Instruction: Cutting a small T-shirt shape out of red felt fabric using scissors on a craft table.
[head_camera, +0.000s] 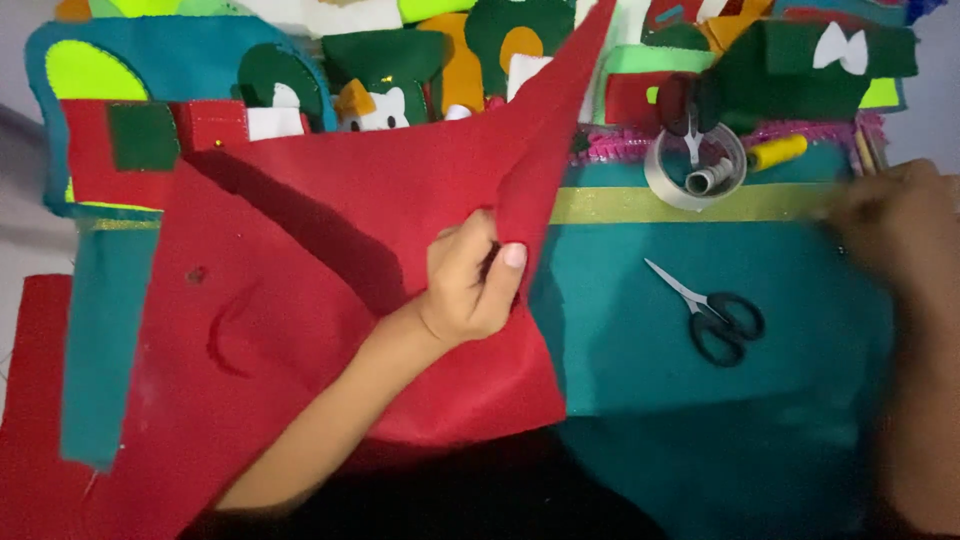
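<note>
Head view: left hand (470, 285) pinches one red felt sheet (380, 200) (right hand (895, 225) blurred, grip unclear); one scissors (715, 315).

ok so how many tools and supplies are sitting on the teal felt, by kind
scissors: 1, black-handled
tape roll: 1, clear
thread spools: 2, yellow and grey inside the tape roll
total: 4
The left hand pinches the red felt beside them; the right hand is blurred.

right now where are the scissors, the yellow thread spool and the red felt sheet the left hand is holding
scissors (712, 312): head view, at the pivot above the black handles
yellow thread spool (778, 152): head view, middle of the spool
red felt sheet (400, 190): head view, flat part above the left hand (470, 285)
</note>
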